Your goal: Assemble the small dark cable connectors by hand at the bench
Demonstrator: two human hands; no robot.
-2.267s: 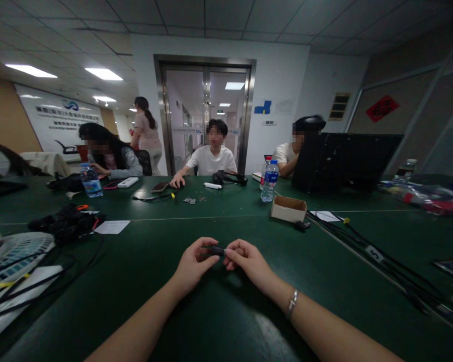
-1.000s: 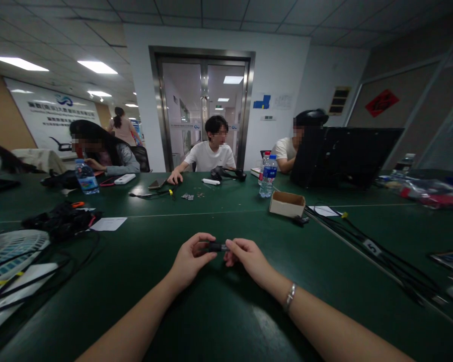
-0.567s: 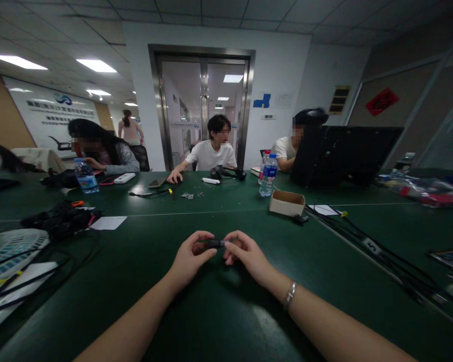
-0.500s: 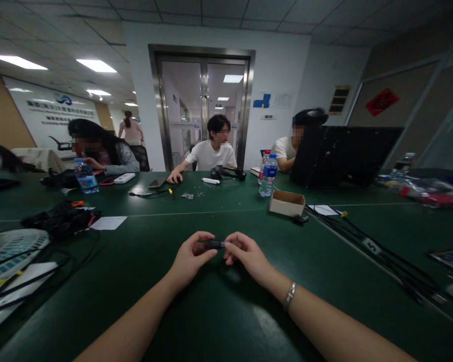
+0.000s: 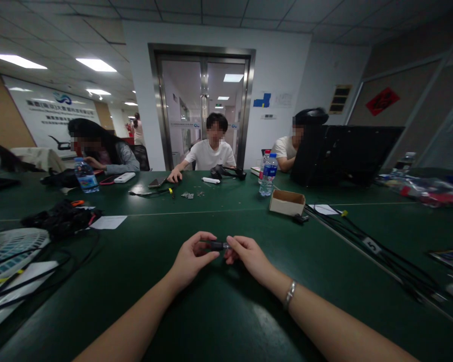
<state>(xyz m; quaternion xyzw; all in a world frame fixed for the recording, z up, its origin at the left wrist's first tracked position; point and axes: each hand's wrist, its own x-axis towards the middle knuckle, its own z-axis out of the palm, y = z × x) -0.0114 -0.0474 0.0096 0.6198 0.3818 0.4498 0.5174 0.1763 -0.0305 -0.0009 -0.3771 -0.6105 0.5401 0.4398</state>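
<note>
A small dark rod with a silvery end [image 5: 216, 245] is held between my two hands, low over the green table; its exact kind is too small to make out. My left hand [image 5: 192, 256] curls round the dark body, thumb and fingers closed on it. The fingertips of my right hand [image 5: 246, 254] pinch the silvery end. A metal bracelet [image 5: 290, 295] circles my right wrist. Part of the rod is hidden behind the fingers.
Beyond my hands stand an open cardboard box [image 5: 287, 203] and a water bottle [image 5: 268, 176]. Black cables [image 5: 377, 251] run along the right; a white fan [image 5: 18, 251] is at left. Across the table, a co-worker's hand [image 5: 175, 175] rests near a phone [image 5: 157, 182].
My right hand has shifted slightly, its thumb turning at the silvery end. My left hand stays nearly still. The co-worker opposite has turned their head; a person in the back has walked away.
</note>
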